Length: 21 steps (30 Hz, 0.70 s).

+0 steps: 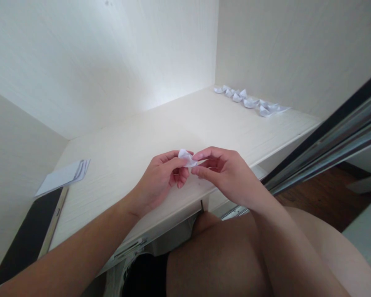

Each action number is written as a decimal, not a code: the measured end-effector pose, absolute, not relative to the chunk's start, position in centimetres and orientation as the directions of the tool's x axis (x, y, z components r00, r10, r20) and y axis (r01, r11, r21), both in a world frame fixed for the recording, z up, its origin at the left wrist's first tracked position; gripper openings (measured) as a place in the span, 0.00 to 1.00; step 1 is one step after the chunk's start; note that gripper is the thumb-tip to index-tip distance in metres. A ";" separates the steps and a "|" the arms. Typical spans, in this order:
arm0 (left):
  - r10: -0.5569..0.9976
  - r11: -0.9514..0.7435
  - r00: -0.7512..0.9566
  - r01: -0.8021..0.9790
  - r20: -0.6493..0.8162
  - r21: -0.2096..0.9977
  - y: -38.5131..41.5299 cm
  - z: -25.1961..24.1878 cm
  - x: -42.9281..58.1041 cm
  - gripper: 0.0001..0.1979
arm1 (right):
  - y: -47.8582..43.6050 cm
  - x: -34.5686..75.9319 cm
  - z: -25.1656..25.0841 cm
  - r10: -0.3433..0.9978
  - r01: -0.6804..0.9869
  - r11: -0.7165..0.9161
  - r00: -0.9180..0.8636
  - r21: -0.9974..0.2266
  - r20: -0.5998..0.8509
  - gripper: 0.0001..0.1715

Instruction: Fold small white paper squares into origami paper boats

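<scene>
A small folded piece of white paper [187,158] is held up above the front part of the white shelf board [136,154]. My left hand [162,177] pinches it between thumb and fingers from the left, the other fingers curled beneath. My right hand [224,171] has its thumb and index fingertips at the paper's right end, closed around that edge. The lower part of the paper is partly covered by my fingers. Along the right wall, several small folded white papers [250,103], boat-like in shape, stand in a row.
A stack of white paper sheets [62,177] lies at the left, overlapping a dark, flat device with a light edge [29,233]. Walls enclose the board at the back and both sides. A dark-edged sliding door frame [324,136] is at right; my legs are below the board's front edge.
</scene>
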<state>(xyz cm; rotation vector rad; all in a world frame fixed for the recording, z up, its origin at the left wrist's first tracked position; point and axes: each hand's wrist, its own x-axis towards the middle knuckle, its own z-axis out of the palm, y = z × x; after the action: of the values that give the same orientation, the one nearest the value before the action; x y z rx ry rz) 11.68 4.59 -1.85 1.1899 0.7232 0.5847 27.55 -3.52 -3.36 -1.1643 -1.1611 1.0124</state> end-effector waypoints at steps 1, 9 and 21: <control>0.738 0.269 0.650 -0.035 -0.183 0.962 4.6 -1.9 11.6 0.07 | -3.5 27.7 -3.3 0.980 0.010 0.138 0.143 -0.990 0.138 0.09; 0.682 0.117 0.731 -0.137 0.021 0.984 4.9 -2.8 11.3 0.14 | -4.4 29.6 -2.2 0.997 -0.050 0.066 0.038 -0.997 0.064 0.11; 0.575 0.006 0.818 -0.031 0.022 0.999 5.5 -2.6 10.9 0.13 | -5.8 30.5 -1.8 0.996 0.312 0.086 -0.036 -0.946 0.078 0.06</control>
<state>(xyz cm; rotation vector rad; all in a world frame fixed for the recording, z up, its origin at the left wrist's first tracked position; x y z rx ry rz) 10.90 5.45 -2.62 1.5015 0.4565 0.5012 30.51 -5.76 -1.83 -1.3627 -1.4952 0.9959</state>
